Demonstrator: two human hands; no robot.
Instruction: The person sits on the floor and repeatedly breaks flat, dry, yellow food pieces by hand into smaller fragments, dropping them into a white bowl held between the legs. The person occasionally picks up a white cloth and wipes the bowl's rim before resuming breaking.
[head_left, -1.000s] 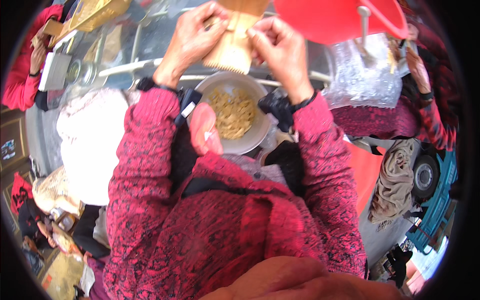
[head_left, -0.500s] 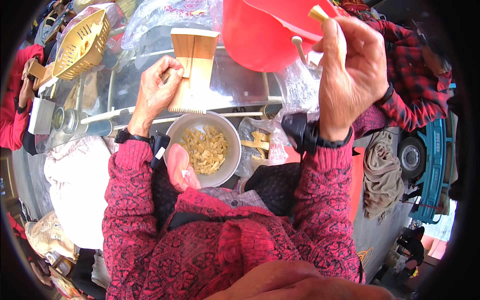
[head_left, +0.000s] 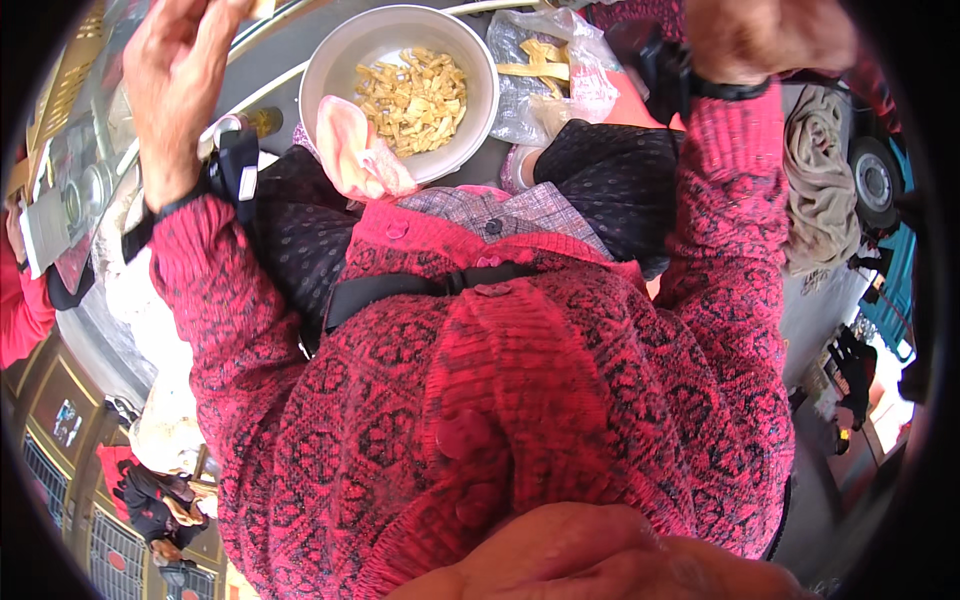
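Left hand (head_left: 175, 85), right hand (head_left: 770, 38): view's top edge | fingers (head_left: 215, 40): cannot tell (cropped, blurred) | basin (head_left: 333, 75): between, apart

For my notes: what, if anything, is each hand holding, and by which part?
A cropped tan piece is at the left hand; whether or where it is held is unclear. The right hand is too blurred to tell.
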